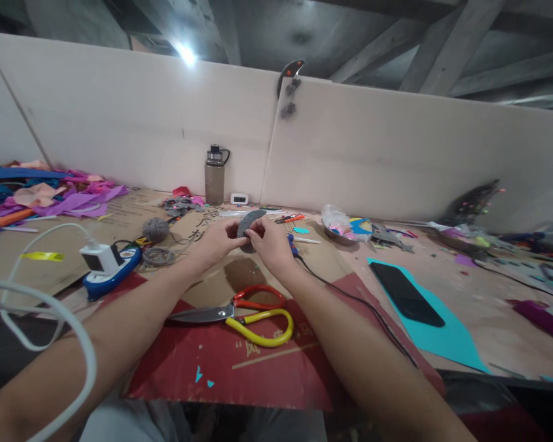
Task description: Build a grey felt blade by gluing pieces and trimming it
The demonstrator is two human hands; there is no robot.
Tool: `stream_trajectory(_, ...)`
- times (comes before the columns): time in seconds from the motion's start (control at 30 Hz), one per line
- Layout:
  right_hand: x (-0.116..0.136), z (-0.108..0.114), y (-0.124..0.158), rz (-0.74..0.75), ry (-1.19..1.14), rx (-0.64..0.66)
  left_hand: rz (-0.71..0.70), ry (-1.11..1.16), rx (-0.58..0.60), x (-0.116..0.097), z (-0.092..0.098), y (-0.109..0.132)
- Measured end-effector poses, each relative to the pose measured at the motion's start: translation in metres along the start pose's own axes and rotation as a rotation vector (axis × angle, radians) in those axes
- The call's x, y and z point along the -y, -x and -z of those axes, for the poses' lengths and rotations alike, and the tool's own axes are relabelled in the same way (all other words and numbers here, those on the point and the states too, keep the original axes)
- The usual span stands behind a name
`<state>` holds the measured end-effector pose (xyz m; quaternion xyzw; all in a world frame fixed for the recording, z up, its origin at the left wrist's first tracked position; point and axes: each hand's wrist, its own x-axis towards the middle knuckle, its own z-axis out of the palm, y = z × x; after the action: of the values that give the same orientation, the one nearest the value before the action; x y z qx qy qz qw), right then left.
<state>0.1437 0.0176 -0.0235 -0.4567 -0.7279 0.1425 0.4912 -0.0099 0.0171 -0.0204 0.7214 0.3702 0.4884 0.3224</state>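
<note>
A dark grey curved piece (251,221), shaped like a crescent and perhaps foam or felt, is held up over the middle of the work surface. My left hand (215,245) pinches it from the left side, fingers closed. From the other side, the thumb and fingers of my right hand (271,245) grip it too. Fingers cover its lower part. Nearer to me, scissors (258,316) with one red and one yellow handle lie on a red and brown cardboard sheet (188,374), blades pointing left.
A blue power strip (108,279) with a white charger and looping cable is at left, near a grey yarn ball (155,229). A bottle (214,178) stands by the partition. At right, a black phone (405,293) lies on a turquoise sheet (461,347). A black cord runs beside my right forearm.
</note>
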Motion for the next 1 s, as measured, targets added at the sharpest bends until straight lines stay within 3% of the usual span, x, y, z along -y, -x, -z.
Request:
stream_trajectory(0.1, -0.003, 0.0, -0.001, 0.025, 0.014, -0.004, 0.02, -0.005, 0.007, 0.001, 0.002, -0.002)
stream_trajectory(0.2, -0.004, 0.006, -0.003, 0.034, -0.111, -0.044, 0.127, 0.104, -0.001, 0.011, 0.005, -0.005)
stream_trajectory(0.43, 0.0, 0.031, -0.009, -0.052, -0.437, -0.258, 0.352, 0.387, -0.153, 0.018, 0.005, -0.006)
stream_trajectory(0.7, -0.009, 0.02, -0.005, 0.041, -0.05, -0.134, 0.271, 0.324, -0.005, 0.013, 0.005, -0.005)
stream_trajectory(1.0, -0.017, 0.014, -0.005, 0.022, 0.098, -0.106, 0.161, 0.218, 0.082, -0.003, 0.0, 0.0)
